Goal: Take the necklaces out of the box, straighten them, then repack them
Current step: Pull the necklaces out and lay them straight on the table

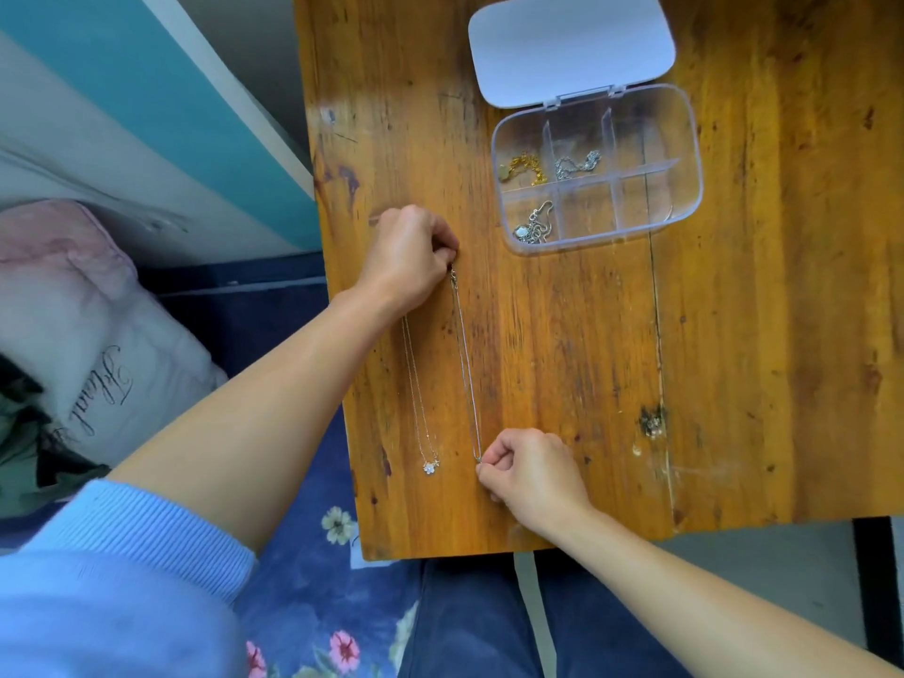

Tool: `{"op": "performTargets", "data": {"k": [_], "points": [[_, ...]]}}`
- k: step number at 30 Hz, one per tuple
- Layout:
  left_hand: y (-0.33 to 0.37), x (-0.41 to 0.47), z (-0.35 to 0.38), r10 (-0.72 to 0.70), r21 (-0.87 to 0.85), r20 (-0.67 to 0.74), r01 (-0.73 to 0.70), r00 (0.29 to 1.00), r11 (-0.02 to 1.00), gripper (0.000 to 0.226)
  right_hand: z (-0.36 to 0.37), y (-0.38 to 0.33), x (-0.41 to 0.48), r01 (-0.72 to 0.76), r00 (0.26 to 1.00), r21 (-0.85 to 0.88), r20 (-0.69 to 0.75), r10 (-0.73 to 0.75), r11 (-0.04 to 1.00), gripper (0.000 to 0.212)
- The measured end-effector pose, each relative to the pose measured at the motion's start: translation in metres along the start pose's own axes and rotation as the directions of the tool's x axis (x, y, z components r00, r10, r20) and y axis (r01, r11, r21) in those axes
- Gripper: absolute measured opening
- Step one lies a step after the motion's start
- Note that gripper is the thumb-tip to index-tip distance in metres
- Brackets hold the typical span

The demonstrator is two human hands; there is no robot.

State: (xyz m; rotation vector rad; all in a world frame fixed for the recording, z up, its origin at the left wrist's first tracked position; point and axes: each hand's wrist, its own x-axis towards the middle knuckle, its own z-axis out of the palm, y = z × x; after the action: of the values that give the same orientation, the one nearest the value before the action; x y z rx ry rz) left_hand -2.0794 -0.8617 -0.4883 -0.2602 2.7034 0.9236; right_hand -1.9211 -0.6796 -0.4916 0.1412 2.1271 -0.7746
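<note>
A thin silver necklace (465,364) lies stretched in a straight line on the wooden table (562,359). My left hand (408,252) pinches its clasp end at the top. My right hand (531,469) pinches its lower end near the table's front. To its left lies a second fine chain (416,398), laid out straight with a small flower pendant (430,466) at the bottom. The clear divided box (682,154) stands open at the back, its white lid (570,46) flipped away. It holds a gold chain (523,168) and two silver chains (577,164) (533,227) in separate compartments.
The table's left edge runs just beside my left forearm, with a bed, a pink pillow (73,305) and a floral blue blanket (318,604) below it. A dark knot (653,420) marks the wood at the right. The front edge is close to my right wrist.
</note>
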Motion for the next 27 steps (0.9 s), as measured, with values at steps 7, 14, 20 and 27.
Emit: {"op": "performTargets", "data": {"k": [7, 14, 20, 27], "points": [[-0.006, 0.005, 0.004, 0.056, 0.112, -0.021, -0.053, 0.998, 0.992, 0.014, -0.041, -0.006, -0.004, 0.102, 0.995, -0.065, -0.011, -0.103, 0.993, 0.017], [0.028, 0.016, 0.003, -0.183, -0.388, -0.096, 0.132, 0.978, 0.912, 0.023, -0.189, -0.037, 0.061, 0.298, 0.779, -0.143, -0.535, -0.327, 0.944, 0.01], [0.046, 0.021, 0.017, -0.303, -0.6, 0.114, 0.309, 0.946, 0.738, 0.021, -0.223, -0.082, 0.136, 0.185, 0.863, -0.556, -0.303, -0.405, 0.81, 0.031], [0.046, 0.022, 0.019, -0.353, -0.626, 0.14, 0.358, 0.925, 0.692, 0.028, -0.215, -0.098, 0.158, 0.232, 0.928, -0.505, -0.141, -0.345, 0.831, 0.034]]}}
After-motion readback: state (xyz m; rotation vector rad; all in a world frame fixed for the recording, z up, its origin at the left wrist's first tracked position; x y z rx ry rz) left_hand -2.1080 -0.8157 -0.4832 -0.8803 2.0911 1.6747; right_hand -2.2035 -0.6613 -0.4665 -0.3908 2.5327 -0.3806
